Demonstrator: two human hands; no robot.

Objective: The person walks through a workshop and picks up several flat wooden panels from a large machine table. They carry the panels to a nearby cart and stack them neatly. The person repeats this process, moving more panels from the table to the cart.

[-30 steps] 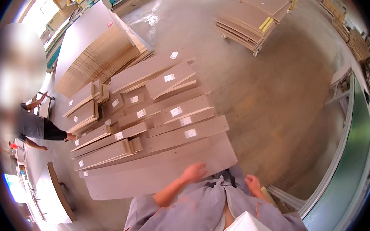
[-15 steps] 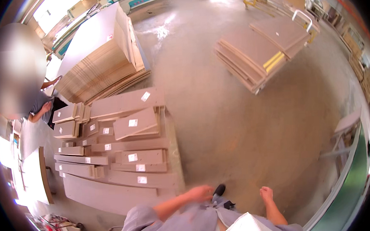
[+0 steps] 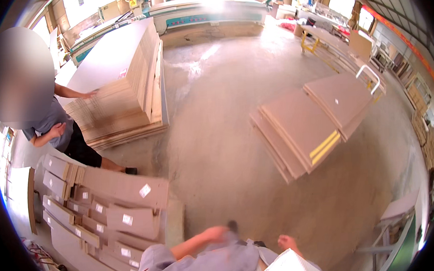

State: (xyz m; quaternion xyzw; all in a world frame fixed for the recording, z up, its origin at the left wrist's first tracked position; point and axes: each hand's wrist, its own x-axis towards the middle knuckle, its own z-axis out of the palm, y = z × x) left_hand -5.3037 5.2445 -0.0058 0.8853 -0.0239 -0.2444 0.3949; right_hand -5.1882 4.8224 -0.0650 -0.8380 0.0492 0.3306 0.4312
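**Brown panels (image 3: 143,224) low on my left**

My left hand (image 3: 215,233) is blurred, so I can't tell how far its fingers are open; I see nothing in it. My right hand (image 3: 289,242) is loosely half curled and empty. The panels are nearest my left hand, apart from it: flat, smooth, matt rectangles in uneven layers, many bearing white labels (image 3: 145,190).

Ahead to the right, wider brown boards (image 3: 290,126) lie in two overlapping piles, with two yellow strips (image 3: 324,148) at a corner and a bent white handle (image 3: 369,74) behind. Ahead to the left stands a thick stack (image 3: 114,104), its top pale and glossy, its layered edges raw tan. A co-worker (image 3: 54,127) in a grey top reaches a hand to it.

The floor (image 3: 216,116) is worn concrete, stained and shiny. A long pale machine (image 3: 206,17) with a teal panel spans the far side, and bright windows (image 3: 342,2) light the workshop.
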